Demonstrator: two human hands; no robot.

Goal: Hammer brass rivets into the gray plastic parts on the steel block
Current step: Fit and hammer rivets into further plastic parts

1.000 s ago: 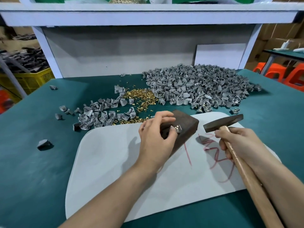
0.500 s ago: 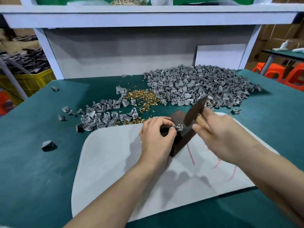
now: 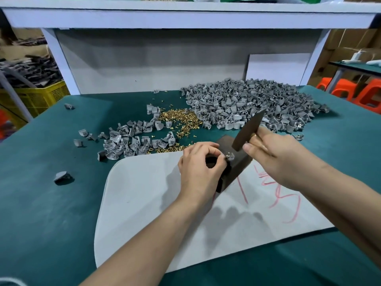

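Left hand (image 3: 201, 162) pinches a part (image 3: 231, 156), seemingly with a rivet (image 3: 227, 155), on the block (image 3: 239, 169). Right hand (image 3: 276, 155) grips the hammer (image 3: 247, 131) above it.

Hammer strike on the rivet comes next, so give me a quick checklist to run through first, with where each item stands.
1. The small gray plastic part sits on the dark steel block: ok.
2. The brass rivet is in the part: ok. Whether it stands straight: cannot tell.
3. The left hand pinches the part steady: ok.
4. The left fingertips are away from the rivet: not ok, they are right beside it.
5. The right hand grips the dark-headed hammer, head above the block: ok.
6. The block is on the white mat: ok.
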